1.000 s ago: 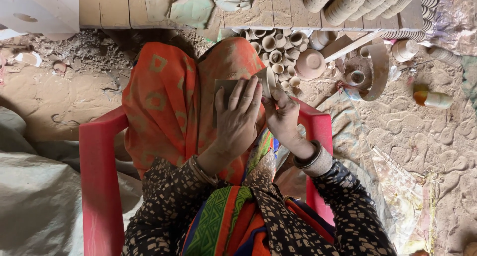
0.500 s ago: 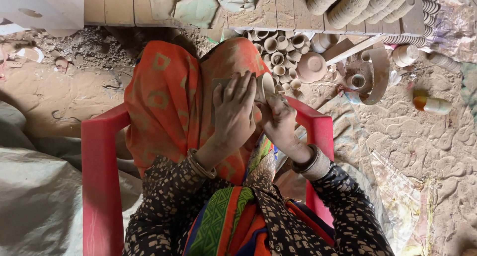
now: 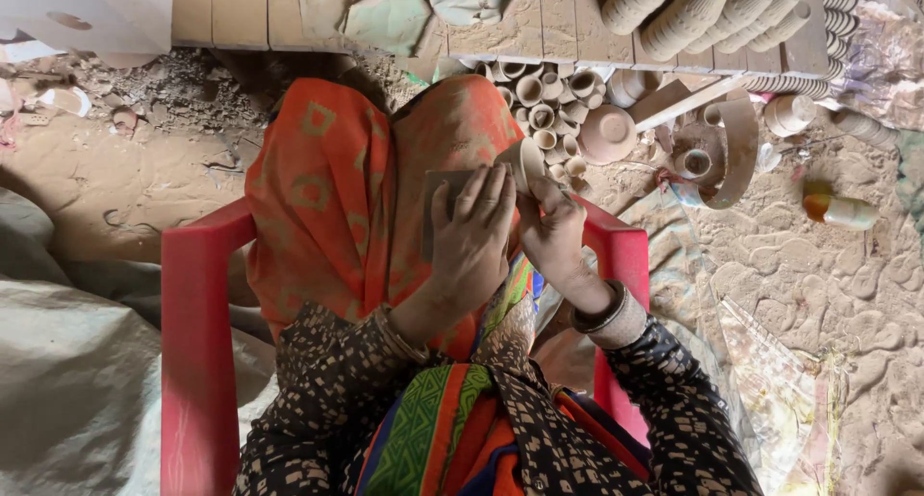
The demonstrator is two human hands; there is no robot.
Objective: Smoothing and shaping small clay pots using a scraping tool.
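Observation:
My left hand [image 3: 472, 241] holds a small grey sheet [image 3: 441, 200], like sandpaper, pressed against a pale unfired clay cup [image 3: 521, 161]. My right hand [image 3: 551, 231] grips that cup from its right side, mouth tilted towards the upper right. Both hands work above my lap, which is draped in orange cloth [image 3: 337, 198]. I sit in a red plastic chair [image 3: 197, 342], my dark patterned sleeves showing at the bottom.
Several small clay cups [image 3: 539, 97] and a clay bowl [image 3: 606, 133] lie on the sandy ground ahead. Stacked rows of cups [image 3: 712, 10] rest on wooden planks at the top right. A grey sack [image 3: 67, 361] lies left, a curved clay band [image 3: 736, 154] right.
The left hand has slid slightly along the cup with the grey sheet, and the cup has turned a little in the right hand.

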